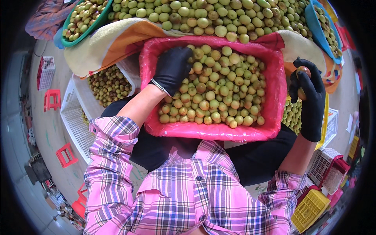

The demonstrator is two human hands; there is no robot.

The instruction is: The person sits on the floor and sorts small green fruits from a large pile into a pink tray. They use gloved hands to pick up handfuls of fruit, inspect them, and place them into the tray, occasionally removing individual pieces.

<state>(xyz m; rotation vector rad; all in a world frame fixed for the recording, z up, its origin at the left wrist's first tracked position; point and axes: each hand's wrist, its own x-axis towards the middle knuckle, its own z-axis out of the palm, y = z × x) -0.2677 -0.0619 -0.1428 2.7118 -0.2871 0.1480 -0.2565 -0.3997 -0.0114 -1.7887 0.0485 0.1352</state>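
A crate lined with pink plastic (213, 134) sits before my body, heaped with round green-to-brown jujubes (213, 88). At its upper left corner is my left hand (172, 68) in a black glove, fingers curled down beside the fruit. Its fingertips are hidden, so what they hold cannot be made out. To the right of the crate, my right hand (311, 88), also black-gloved, is raised with bent fingers around jujubes. A reddish jujube (303, 71) shows near the fingertips, and another (301, 94) lies lower against the palm.
Beyond the crate a large pile of jujubes (219, 17) lies on a patterned cloth (105, 45). A green basin (84, 37) and a blue basin (325, 35) flank it. A white crate (74, 113) stands left; a yellow crate (325, 125) stands right. Red stools (52, 100) are farther left.
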